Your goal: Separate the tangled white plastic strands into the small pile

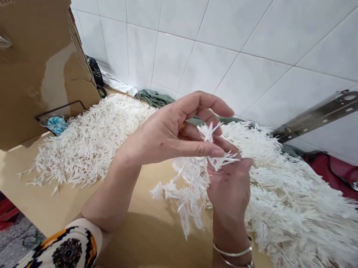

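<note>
My left hand (169, 133) is raised in front of me, with its index finger arched and its thumb stretched toward my right hand. Between its thumb and lower fingers is a small white spiky sprig (209, 131), thin and perhaps plastic. Close beside it, my right hand (231, 188) has its thumb up and its fingers partly hidden behind my left hand. A bunch of similar white sprigs (188, 187) hangs from my right hand over the table. Another spiky tip (223, 160) pokes out between the two hands.
White sprigs lie in a loose left pile (89, 144) and a larger right pile (299, 214) on the tan table (151, 252). A cardboard box (21, 62) stands at left. Against the tiled wall (175, 55) leans a metal strip (325, 115); dark green cloth (155, 98) lies behind.
</note>
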A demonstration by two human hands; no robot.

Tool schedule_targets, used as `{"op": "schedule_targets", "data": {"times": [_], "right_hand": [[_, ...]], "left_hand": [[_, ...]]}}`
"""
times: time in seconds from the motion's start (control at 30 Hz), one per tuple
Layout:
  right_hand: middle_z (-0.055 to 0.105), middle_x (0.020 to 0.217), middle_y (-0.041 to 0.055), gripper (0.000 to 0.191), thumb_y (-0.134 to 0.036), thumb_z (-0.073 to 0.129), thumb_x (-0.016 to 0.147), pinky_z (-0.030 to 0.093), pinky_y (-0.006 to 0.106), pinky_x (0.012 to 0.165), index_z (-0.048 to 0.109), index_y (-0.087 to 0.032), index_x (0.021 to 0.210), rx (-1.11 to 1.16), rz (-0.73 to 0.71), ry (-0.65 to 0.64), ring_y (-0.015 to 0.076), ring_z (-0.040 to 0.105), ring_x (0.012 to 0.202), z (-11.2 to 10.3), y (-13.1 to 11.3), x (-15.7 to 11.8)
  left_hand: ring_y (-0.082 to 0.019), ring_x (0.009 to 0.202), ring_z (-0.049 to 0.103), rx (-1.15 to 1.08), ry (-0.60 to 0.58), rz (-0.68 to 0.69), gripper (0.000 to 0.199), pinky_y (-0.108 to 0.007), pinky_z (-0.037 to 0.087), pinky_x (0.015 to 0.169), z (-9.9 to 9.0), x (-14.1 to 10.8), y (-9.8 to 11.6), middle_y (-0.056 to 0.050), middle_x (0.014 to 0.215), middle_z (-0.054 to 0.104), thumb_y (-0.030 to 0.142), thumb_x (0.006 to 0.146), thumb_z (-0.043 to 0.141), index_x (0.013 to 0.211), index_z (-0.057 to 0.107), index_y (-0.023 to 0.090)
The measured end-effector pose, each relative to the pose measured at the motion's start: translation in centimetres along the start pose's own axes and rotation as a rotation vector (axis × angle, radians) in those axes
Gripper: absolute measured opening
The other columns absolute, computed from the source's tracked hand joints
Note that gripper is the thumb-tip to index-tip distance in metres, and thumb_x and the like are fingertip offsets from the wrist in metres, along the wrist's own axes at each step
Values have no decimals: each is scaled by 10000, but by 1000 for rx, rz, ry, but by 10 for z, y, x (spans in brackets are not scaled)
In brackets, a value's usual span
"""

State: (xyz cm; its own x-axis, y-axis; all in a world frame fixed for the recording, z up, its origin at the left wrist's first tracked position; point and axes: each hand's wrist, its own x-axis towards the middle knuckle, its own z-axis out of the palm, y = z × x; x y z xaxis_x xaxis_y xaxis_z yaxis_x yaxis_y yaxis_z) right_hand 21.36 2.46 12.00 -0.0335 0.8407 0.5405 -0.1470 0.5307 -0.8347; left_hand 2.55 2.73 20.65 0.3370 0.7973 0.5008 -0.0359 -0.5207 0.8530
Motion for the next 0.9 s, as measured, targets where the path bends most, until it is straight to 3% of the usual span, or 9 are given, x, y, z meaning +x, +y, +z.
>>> {"op": "schedule_targets", "data": {"times": [0.07,0.17,0.27,0.33,0.43,0.6,0.9], "right_hand": [[781,1317,52,434,-638,585,1021,612,537,1106,725,-373,1335,15,48,-98,306,736,1269,-3,-14,-3],[793,1246,21,462,-490,775,954,666,469,1002,670,-405,1396,51,164,-216,264,773,1146,-6,-27,-11],[790,1042,-23,197,-359,737,1009,664,330,837,727,-371,1205,19,258,-187,166,776,919,-7,-36,-14],[755,913,-35,55,-355,725,1022,631,284,792,727,-325,1068,-27,275,-130,143,763,869,-7,-40,-8],[716,811,-44,122,-406,740,1010,604,277,780,690,-296,994,-58,262,-146,142,757,839,-4,-43,10],[751,877,-22,200,-457,717,1019,572,274,793,672,-268,969,-116,211,-181,138,743,859,9,-40,36],[706,825,-42,169,-386,734,1005,559,290,796,669,-267,903,-165,144,-116,124,680,805,10,-35,37]], "left_hand": [[-50,702,660,64,6,24,521,-188,545,627,1,0,0,-10,1016,695,358,841,904,1295,678,236],[-84,752,679,108,-16,56,539,-208,560,679,3,2,-1,-1,925,684,401,823,917,1271,683,212],[-80,772,681,100,-7,76,521,-207,562,714,1,4,-2,-19,974,708,417,817,920,1225,687,194],[-76,800,698,68,24,48,531,-207,574,743,-2,5,-3,-44,1093,720,425,817,919,1231,676,197],[-83,823,713,18,91,-64,540,-194,569,708,-9,5,-6,-64,1141,730,442,823,910,1232,654,200],[-82,700,666,-47,84,-151,384,-195,553,630,-13,9,-13,-30,820,715,479,861,865,948,699,144],[-83,670,658,16,127,-216,389,-192,506,595,-3,17,-31,-16,759,700,500,874,848,916,660,162]]}}
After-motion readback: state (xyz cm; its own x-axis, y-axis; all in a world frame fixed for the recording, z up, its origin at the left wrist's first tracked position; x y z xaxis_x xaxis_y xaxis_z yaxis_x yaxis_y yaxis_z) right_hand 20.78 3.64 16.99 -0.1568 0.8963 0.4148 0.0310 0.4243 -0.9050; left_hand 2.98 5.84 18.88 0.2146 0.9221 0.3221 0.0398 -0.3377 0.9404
